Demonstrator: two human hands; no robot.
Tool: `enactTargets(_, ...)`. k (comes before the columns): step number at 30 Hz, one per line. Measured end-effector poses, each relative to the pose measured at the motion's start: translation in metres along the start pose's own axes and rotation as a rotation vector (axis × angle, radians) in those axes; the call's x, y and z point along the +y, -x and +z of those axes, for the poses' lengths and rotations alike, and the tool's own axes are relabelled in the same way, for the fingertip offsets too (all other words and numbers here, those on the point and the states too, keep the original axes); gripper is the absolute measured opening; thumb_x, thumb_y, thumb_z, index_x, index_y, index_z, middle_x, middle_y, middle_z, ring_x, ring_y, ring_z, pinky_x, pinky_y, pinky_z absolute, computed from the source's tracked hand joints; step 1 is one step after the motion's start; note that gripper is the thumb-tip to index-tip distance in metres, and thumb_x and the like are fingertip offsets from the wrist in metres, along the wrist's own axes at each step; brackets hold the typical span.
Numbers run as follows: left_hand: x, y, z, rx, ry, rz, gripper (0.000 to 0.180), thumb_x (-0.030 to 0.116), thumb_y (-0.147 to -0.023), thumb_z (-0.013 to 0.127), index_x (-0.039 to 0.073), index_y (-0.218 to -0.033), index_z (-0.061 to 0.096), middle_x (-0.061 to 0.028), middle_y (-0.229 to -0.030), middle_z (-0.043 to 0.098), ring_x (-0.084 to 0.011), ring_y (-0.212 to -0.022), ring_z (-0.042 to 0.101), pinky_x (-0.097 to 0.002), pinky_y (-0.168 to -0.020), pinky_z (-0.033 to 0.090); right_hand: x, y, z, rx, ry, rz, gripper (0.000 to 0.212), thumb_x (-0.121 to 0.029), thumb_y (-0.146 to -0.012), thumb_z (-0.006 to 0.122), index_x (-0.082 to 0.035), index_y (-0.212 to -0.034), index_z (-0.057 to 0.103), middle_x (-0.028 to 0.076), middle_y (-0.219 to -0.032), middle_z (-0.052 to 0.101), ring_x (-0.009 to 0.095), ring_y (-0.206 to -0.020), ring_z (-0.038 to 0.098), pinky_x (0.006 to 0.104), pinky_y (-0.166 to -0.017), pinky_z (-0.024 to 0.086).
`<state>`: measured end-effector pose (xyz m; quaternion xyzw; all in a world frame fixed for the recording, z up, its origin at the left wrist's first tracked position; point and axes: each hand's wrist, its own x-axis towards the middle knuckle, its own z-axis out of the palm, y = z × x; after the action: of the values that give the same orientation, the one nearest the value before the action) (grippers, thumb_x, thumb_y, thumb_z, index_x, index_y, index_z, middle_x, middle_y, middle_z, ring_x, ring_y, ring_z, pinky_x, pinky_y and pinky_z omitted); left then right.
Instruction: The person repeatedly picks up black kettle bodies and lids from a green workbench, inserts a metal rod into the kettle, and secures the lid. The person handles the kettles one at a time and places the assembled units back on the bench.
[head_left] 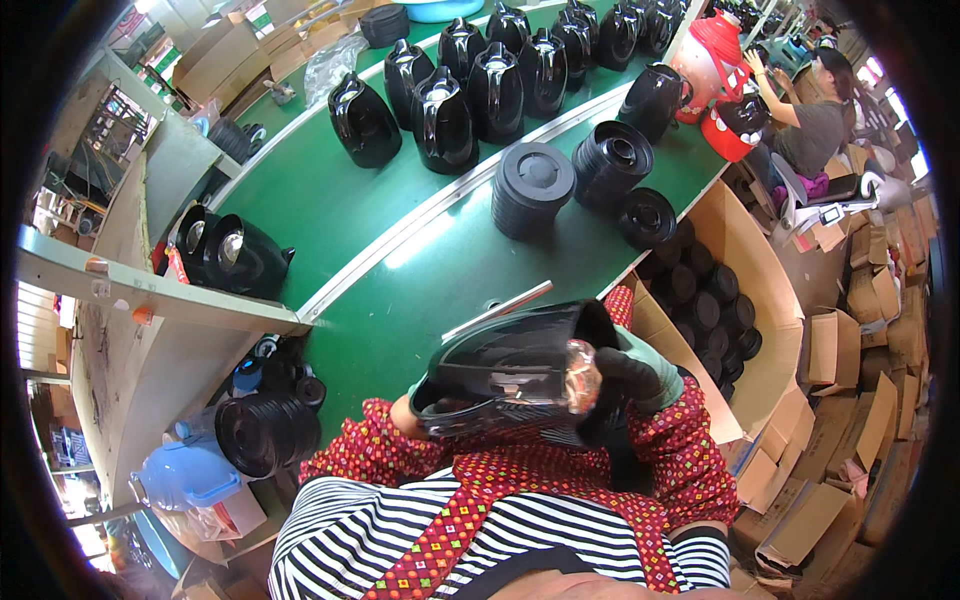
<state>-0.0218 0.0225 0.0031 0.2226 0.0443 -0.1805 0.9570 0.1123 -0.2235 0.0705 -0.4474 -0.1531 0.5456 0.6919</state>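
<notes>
A glossy black jug shell [500,365] lies on its side in front of my body, above the table's near edge. My left hand [412,398] holds its left end; the shell hides most of those fingers. At the other end, my right hand [645,372], in a green glove with dark fingers, grips the shell by the rim. A shiny patch shows beside the right fingers. Just beyond the shell, a thin pale rod [497,310] rests on the green table [390,300]. Farther off stand stacks of round black parts [535,185], with a shorter one [647,218] to their right.
Several black jugs [445,125] stand beyond a metal rail [400,230]. Two more jugs [235,255] are at left. An open carton [770,290] of round black parts is at right. A red jug [710,60] stands near a seated co-worker [815,120]. Cardboard boxes [830,510] fill the right.
</notes>
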Motion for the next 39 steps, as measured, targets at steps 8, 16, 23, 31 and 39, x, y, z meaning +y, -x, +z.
enactTargets(8, 0.022, -0.005, -0.068, 0.094, -0.463, 0.112, 0.086, 0.022, -0.090, 0.083, -0.001, -0.159, 0.037, -0.0176, -0.155, 0.052, -0.0256, -0.140, 0.054, -0.0405, -0.119, 0.043, -0.043, -0.166, -0.060, 0.640, 1.697, -0.480, 0.089, -0.070, -0.086, 0.072, -0.025, -0.159, 0.048, 0.028, -0.160, 0.041, 0.046, -0.152, 0.033, 0.0554, -0.125, 0.025)
enactTargets(16, 0.026, -0.002, -0.103, 0.242, -0.550, 0.229, 0.074, 0.022, -0.092, 0.080, -0.002, -0.154, 0.047, -0.0178, -0.149, 0.058, -0.0257, -0.134, 0.060, -0.0401, -0.115, 0.048, -0.066, -0.224, -0.085, 0.692, 1.850, -0.244, 0.095, -0.057, -0.080, 0.081, -0.033, -0.163, 0.041, 0.031, -0.157, 0.040, 0.051, -0.141, 0.039, 0.0633, -0.117, 0.031)
enactTargets(23, 0.015, -0.005, -0.108, 0.230, -0.589, 0.219, 0.067, 0.023, -0.092, 0.080, -0.002, -0.149, 0.054, -0.0175, -0.143, 0.063, -0.0257, -0.128, 0.064, -0.0398, -0.111, 0.051, -0.025, -0.103, -0.034, 0.455, 1.194, -0.707, 0.088, -0.053, -0.091, 0.071, -0.011, -0.162, 0.043, 0.025, -0.154, 0.047, 0.045, -0.138, 0.045, 0.0522, -0.120, 0.031)
enactTargets(31, -0.011, -0.022, -0.079, 0.065, -0.686, 0.104, 0.067, 0.025, -0.087, 0.084, -0.003, -0.142, 0.059, -0.0163, -0.135, 0.067, -0.0254, -0.121, 0.067, -0.0395, -0.106, 0.054, 0.004, 0.000, 0.010, 0.459, 0.880, -0.624, 0.091, -0.062, -0.099, 0.061, 0.000, -0.162, 0.038, 0.022, -0.164, 0.040, 0.039, -0.150, 0.038, 0.0480, -0.125, 0.026)
enactTargets(39, -0.009, -0.036, -0.055, 0.017, -1.137, 0.223, 0.066, 0.026, -0.082, 0.089, -0.004, -0.136, 0.064, -0.0152, -0.126, 0.072, -0.0250, -0.114, 0.070, -0.0391, -0.102, 0.056, 0.016, 0.053, 0.010, 0.494, 0.892, -0.763, 0.087, -0.058, -0.101, 0.061, 0.000, -0.162, 0.038, 0.021, -0.163, 0.040, 0.036, -0.150, 0.039, 0.0444, -0.124, 0.028)
